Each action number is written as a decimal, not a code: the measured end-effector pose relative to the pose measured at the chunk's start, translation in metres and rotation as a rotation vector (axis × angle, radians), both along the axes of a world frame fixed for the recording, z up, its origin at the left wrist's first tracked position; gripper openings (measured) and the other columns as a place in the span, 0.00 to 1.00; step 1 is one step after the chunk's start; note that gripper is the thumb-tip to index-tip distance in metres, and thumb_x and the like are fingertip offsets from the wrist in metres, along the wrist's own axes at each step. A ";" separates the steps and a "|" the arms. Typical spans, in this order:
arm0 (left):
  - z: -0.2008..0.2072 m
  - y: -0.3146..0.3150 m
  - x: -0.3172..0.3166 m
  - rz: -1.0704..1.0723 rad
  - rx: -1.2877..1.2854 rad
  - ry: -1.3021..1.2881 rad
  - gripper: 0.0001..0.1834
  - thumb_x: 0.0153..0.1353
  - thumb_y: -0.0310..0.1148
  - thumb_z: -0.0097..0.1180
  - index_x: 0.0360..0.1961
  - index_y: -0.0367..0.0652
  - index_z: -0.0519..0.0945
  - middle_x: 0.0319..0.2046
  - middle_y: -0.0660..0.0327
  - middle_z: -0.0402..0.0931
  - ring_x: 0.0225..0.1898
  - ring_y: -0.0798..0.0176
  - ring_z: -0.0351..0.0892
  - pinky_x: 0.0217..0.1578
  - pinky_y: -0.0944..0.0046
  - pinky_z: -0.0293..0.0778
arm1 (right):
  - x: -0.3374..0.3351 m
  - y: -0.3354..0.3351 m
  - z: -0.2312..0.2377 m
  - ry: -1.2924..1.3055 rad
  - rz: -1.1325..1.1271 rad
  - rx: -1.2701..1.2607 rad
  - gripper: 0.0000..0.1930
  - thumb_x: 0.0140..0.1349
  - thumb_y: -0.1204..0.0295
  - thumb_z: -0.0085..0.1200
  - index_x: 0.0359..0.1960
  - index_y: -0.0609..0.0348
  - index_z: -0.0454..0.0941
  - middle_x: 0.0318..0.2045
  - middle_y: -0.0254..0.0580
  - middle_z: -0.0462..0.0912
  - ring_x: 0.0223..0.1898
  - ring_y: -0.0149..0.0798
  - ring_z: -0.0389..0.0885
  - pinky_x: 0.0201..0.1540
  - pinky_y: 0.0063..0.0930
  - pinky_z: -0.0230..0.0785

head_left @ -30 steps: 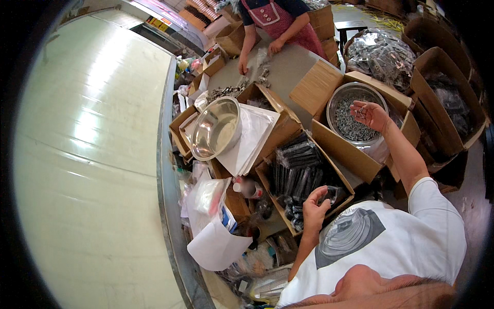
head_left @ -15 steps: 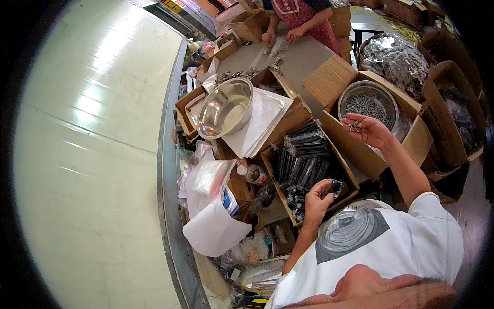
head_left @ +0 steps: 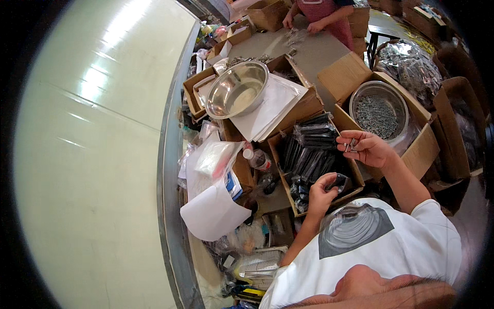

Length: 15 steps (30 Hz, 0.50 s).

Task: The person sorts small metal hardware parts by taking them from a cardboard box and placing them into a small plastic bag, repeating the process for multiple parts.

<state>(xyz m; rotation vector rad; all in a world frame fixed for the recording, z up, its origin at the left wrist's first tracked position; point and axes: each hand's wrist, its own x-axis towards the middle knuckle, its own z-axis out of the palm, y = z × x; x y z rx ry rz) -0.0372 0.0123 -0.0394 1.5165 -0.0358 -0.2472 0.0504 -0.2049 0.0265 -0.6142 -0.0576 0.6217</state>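
While my right hand [head_left: 369, 148] pinches small metal screws [head_left: 352, 145] | left hand [head_left: 321, 191] closed around a black pouch [head_left: 340, 181] | risk: loose screws may slip out.

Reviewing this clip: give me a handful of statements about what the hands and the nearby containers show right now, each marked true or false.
1. The right hand pinches a few small metal pieces. True.
2. The left hand is empty. False: it grips a small black packet.
3. The steel bowl lying on white sheets is full of screws. False: it looks empty; the small metal parts fill the other bowl, set in a cardboard box.
4. The box between the hands holds stacks of black packets. True.
5. Another person's hands work at the far end of the table. True.
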 end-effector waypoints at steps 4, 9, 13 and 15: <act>-0.001 -0.002 0.003 0.023 0.029 -0.096 0.23 0.48 0.16 0.53 0.49 0.33 0.76 0.45 0.60 0.76 0.46 0.66 0.73 0.49 0.68 0.67 | -0.016 0.020 0.001 0.053 0.106 -0.033 0.21 0.53 0.83 0.45 0.51 0.64 0.73 0.48 0.49 0.79 0.50 0.45 0.78 0.54 0.39 0.72; 0.006 -0.007 0.004 0.021 0.030 -0.040 0.20 0.49 0.18 0.55 0.46 0.34 0.75 0.41 0.61 0.76 0.44 0.66 0.73 0.46 0.67 0.68 | -0.045 0.058 -0.009 -0.099 0.076 -0.330 0.12 0.62 0.68 0.49 0.42 0.62 0.75 0.36 0.37 0.78 0.41 0.32 0.76 0.48 0.28 0.68; 0.003 -0.010 0.002 0.084 -0.121 0.058 0.22 0.50 0.19 0.56 0.50 0.35 0.73 0.42 0.60 0.75 0.44 0.66 0.74 0.45 0.66 0.70 | -0.059 0.065 -0.002 -0.447 0.077 -0.730 0.13 0.64 0.66 0.47 0.41 0.64 0.76 0.34 0.36 0.78 0.38 0.29 0.74 0.43 0.26 0.68; 0.005 -0.009 0.000 0.093 -0.088 0.011 0.22 0.51 0.20 0.57 0.50 0.34 0.73 0.43 0.60 0.75 0.44 0.66 0.74 0.45 0.65 0.70 | -0.061 0.064 -0.001 -0.582 0.108 -0.806 0.14 0.65 0.65 0.47 0.40 0.65 0.77 0.36 0.41 0.80 0.36 0.33 0.77 0.40 0.29 0.70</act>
